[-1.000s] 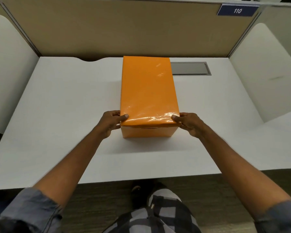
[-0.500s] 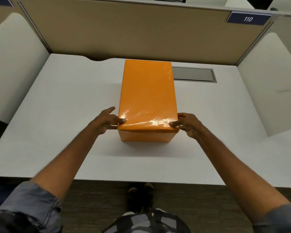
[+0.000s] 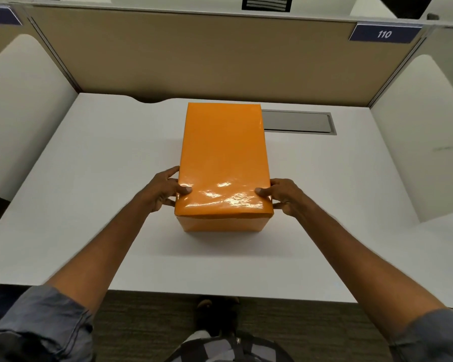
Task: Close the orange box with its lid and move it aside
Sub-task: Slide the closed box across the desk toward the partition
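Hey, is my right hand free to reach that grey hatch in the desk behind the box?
Probably yes, once it lets go. The right hand is gripping the orange box at its near corner, and the grey hatch lies uncovered to the box's right, with bare desk between.

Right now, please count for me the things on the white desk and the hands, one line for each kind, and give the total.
Orange box with its lid on: 1
Hands: 2, the left hand and the right hand, each gripping a near side of the box
Grey cable hatch set in the desk: 1
Total: 4
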Demonstrator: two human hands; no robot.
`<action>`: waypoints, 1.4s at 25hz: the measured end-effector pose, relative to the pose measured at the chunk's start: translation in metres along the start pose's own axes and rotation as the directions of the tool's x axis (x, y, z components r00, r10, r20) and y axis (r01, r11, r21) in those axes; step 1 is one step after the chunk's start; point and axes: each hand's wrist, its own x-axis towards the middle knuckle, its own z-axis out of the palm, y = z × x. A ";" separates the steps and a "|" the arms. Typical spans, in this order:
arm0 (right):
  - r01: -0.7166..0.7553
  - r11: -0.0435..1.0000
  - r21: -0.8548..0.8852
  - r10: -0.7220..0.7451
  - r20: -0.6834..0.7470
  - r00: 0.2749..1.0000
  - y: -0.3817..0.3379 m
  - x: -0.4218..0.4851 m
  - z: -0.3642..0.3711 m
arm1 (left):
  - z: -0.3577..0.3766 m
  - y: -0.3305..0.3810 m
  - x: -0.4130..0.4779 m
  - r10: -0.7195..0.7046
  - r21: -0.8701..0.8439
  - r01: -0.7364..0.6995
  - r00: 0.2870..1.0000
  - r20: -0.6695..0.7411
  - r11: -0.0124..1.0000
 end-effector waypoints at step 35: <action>0.127 0.978 0.168 -0.148 0.120 0.982 -0.198 0.114 0.415 | -0.448 0.064 0.126 0.086 0.056 -0.073 0.959 -0.271 0.996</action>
